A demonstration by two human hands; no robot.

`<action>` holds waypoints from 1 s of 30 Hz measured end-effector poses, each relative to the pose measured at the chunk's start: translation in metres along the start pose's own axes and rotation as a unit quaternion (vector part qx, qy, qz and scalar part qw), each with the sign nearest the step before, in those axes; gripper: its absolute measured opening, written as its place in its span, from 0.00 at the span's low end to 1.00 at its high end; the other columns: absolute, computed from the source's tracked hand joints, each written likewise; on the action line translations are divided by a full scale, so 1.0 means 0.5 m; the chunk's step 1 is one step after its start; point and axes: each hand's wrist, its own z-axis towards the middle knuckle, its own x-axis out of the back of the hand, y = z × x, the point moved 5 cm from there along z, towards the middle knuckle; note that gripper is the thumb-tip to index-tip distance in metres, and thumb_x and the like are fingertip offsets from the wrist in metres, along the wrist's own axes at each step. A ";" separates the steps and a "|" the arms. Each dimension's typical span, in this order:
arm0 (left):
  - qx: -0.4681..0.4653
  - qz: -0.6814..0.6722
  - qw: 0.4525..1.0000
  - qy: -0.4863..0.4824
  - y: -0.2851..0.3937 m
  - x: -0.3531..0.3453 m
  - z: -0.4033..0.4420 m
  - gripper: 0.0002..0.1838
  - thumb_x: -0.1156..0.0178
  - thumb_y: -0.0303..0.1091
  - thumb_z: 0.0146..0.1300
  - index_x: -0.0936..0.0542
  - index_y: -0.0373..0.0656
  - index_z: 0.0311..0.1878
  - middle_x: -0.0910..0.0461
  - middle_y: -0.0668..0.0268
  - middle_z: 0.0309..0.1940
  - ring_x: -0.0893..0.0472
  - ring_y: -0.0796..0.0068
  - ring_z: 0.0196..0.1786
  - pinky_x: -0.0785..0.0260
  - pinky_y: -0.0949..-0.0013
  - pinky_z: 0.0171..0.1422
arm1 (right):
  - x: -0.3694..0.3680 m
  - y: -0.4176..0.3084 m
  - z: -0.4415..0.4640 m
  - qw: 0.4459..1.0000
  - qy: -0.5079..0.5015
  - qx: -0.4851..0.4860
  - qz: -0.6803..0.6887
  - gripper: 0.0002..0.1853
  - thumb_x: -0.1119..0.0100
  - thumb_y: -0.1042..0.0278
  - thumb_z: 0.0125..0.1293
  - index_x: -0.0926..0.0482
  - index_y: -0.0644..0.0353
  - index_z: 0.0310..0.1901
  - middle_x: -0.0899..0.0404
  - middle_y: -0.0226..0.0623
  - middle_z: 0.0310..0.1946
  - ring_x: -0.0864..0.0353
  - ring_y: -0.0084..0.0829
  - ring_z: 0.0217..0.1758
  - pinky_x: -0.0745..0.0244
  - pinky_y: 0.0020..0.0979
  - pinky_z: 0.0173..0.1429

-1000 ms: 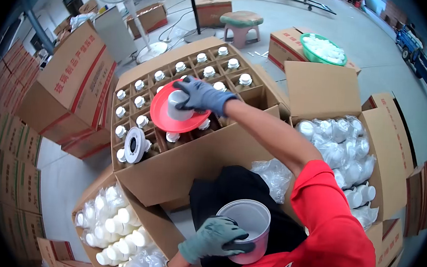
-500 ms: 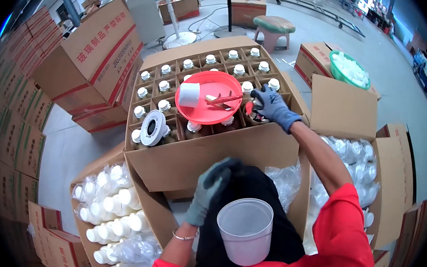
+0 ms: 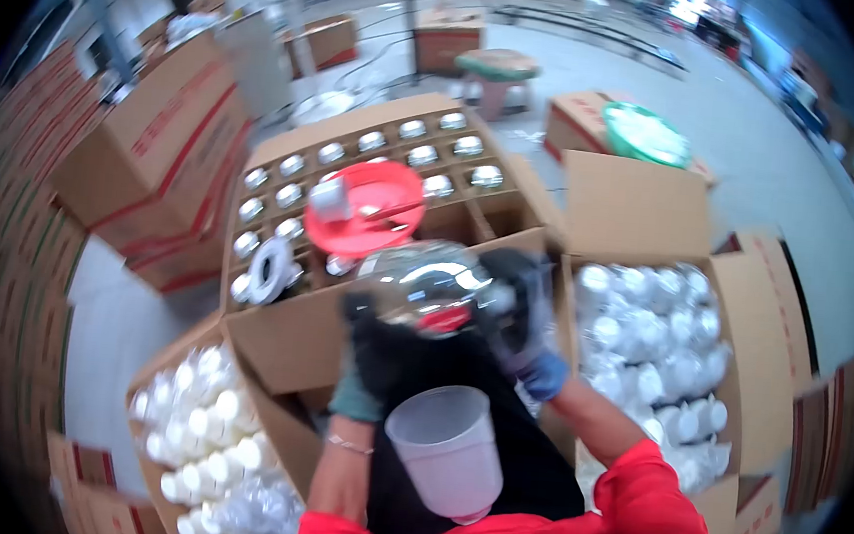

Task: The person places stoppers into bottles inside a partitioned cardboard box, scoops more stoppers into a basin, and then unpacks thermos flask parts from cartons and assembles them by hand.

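A clear glass bottle with a red patch on it lies sideways in the air above my lap, blurred by motion. My right hand, gloved, is closed around its right end, near the neck. My left hand, in a dark-palmed glove, grips its left end from below. Behind it stands a divided carton with several capped bottles in its cells. On top rests a red plate holding a white cup and thin tools. A white ring-shaped piece sits at the carton's front left. A translucent white bucket stands on my lap.
At left, an open carton holds white plastic bottles. At right, another carton holds white items in clear wrap. Stacked cartons rise on the left. Farther off are a green basin, a stool and a fan stand.
My right hand has lifted the glass bottle from the carton's right front cell and brought it over my lap. My left hand has risen to hold it too. The view has shifted slightly.
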 end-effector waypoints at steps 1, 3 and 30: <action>0.052 -0.107 0.993 0.019 -0.019 0.021 0.006 0.34 0.39 0.35 0.62 0.38 0.40 0.70 0.35 0.60 0.67 0.36 0.61 0.68 0.49 0.61 0.76 | -0.011 0.003 -0.040 0.998 0.019 -0.042 0.035 0.30 0.30 0.67 0.51 0.28 0.62 0.57 0.27 0.49 0.51 0.25 0.50 0.51 0.28 0.42 0.54; 0.139 -0.328 0.930 0.090 -0.012 0.080 0.052 0.31 0.42 0.35 0.63 0.36 0.40 0.69 0.34 0.60 0.66 0.34 0.59 0.67 0.46 0.60 0.75 | -0.028 -0.009 -0.097 0.993 -0.043 -0.028 0.109 0.33 0.31 0.63 0.54 0.31 0.62 0.61 0.29 0.50 0.54 0.28 0.51 0.56 0.29 0.43 0.60; 0.474 -0.402 0.783 -0.034 0.104 0.170 -0.372 0.30 0.36 0.39 0.61 0.30 0.37 0.64 0.24 0.58 0.58 0.24 0.64 0.59 0.31 0.62 0.63 | -0.036 -0.167 -0.103 0.854 -0.353 -0.022 0.381 0.50 0.21 0.51 0.44 0.37 0.65 0.66 0.29 0.44 0.61 0.29 0.44 0.65 0.34 0.39 0.67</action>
